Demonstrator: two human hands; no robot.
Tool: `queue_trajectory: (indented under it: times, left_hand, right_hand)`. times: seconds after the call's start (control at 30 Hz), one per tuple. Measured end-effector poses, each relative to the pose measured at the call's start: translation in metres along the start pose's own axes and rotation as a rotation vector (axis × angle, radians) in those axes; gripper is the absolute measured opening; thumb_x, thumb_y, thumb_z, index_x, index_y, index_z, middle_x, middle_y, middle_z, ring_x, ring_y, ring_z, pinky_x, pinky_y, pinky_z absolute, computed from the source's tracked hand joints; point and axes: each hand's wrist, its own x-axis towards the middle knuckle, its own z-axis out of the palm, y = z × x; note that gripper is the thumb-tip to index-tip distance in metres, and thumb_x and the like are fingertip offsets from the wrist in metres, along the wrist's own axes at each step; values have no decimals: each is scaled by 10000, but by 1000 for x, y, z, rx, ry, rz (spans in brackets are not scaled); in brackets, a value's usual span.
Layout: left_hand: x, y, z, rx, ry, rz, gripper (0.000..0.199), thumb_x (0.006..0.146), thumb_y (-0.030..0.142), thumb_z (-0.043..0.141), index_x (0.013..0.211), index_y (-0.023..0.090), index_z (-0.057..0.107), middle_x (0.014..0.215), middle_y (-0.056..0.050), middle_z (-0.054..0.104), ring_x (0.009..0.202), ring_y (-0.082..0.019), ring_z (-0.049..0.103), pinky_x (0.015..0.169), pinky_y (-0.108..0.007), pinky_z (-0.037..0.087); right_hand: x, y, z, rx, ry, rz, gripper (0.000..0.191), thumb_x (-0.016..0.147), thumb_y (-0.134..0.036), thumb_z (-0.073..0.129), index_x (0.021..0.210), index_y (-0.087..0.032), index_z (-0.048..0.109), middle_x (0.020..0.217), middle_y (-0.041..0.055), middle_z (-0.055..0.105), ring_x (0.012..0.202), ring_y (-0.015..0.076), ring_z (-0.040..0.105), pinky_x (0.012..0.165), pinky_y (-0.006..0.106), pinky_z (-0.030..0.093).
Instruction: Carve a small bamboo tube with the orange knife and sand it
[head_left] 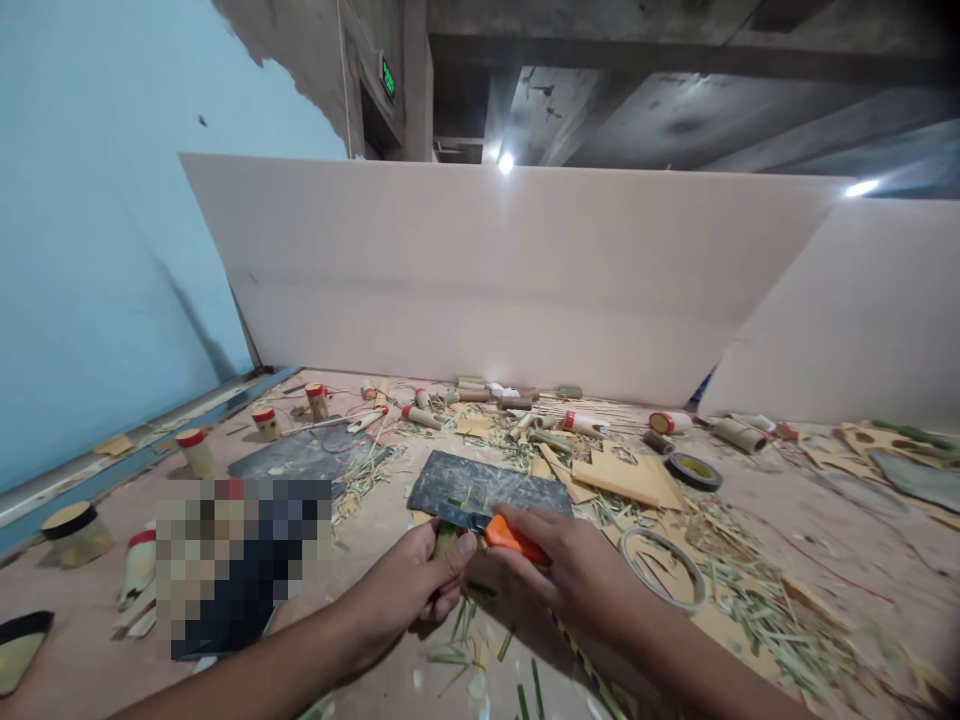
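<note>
My left hand (433, 574) is closed round a short green bamboo piece (447, 540), low in the middle of the view. Its thumb lies along the near side of the piece. My right hand (559, 560) grips the orange handle (517, 539) of a knife. The dark blade (456, 516) points left and lies across the top of the bamboo piece, near my left fingers. Just beyond both hands is a dark, scuffed slab (491, 484) on the work surface. Green shavings (466, 640) are scattered below my hands.
Bamboo tubes with red rims (196, 452) stand at the left. Right of my hands are a tape ring (664, 568), a black tape roll (694, 471), yellowish sheets (626, 474) and heaped shavings. A pale upright panel (510, 270) stands behind; a blurred patch covers part of the left.
</note>
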Motion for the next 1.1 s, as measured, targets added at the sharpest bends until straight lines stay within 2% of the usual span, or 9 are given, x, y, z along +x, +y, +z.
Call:
queue_trajectory:
  times: [0.07, 0.2, 0.37, 0.67, 0.8, 1.0, 1.1]
  left_hand:
    - [0, 0, -1, 0, 11, 10, 494, 888, 666, 650, 947, 209, 471, 529, 116, 420, 433, -62, 247, 410, -207, 185]
    - [0, 2, -1, -19, 36, 11, 527, 812, 617, 772, 976, 188, 514, 564, 110, 412, 463, -62, 264, 435, -223, 172]
    - [-3, 8, 2, -8, -5, 17, 514, 790, 631, 780, 857, 169, 565, 535, 99, 403, 465, -64, 255, 441, -237, 156]
    - [2, 5, 5, 38, 84, 72, 499, 795, 623, 778, 828, 180, 551, 506, 121, 366, 434, -53, 209, 412, -221, 121]
    - [4, 3, 5, 43, 75, 57, 512, 788, 644, 768, 846, 188, 541, 496, 126, 360, 420, -53, 211, 400, -213, 133]
    - [8, 4, -1, 57, 94, -25, 567, 803, 738, 685, 937, 223, 491, 459, 144, 370, 383, -60, 203, 374, -195, 140]
    - [8, 5, -5, 59, 60, -51, 530, 831, 720, 672, 889, 238, 461, 435, 136, 385, 374, -63, 217, 369, -193, 153]
  right_hand:
    - [1, -1, 3, -29, -25, 15, 479, 1028, -494, 526, 1436, -253, 596, 1104, 101, 765, 888, 256, 737, 728, 303, 517]
    - [0, -3, 7, -32, -76, 1, 522, 1024, -503, 529, 1470, -236, 577, 1085, 113, 771, 850, 256, 744, 701, 298, 520]
    - [-2, -3, 11, 34, -124, -83, 530, 1037, -533, 495, 1466, -232, 576, 1075, 106, 776, 905, 250, 748, 768, 291, 529]
    - [-2, -1, 25, -111, -74, -1, 561, 1039, -571, 462, 1469, -228, 570, 1066, 112, 774, 819, 263, 754, 679, 315, 527]
    - [-3, -1, 25, -69, -64, 9, 539, 1047, -564, 452, 1461, -239, 568, 1071, 101, 772, 833, 252, 752, 691, 307, 526]
    - [-1, -10, 26, -78, -11, 116, 511, 1043, -593, 445, 1392, -260, 611, 1039, 89, 782, 837, 258, 752, 664, 296, 485]
    - [5, 1, 25, -151, 34, 184, 447, 1025, -584, 487, 1317, -286, 648, 1011, 79, 788, 803, 252, 745, 627, 284, 443]
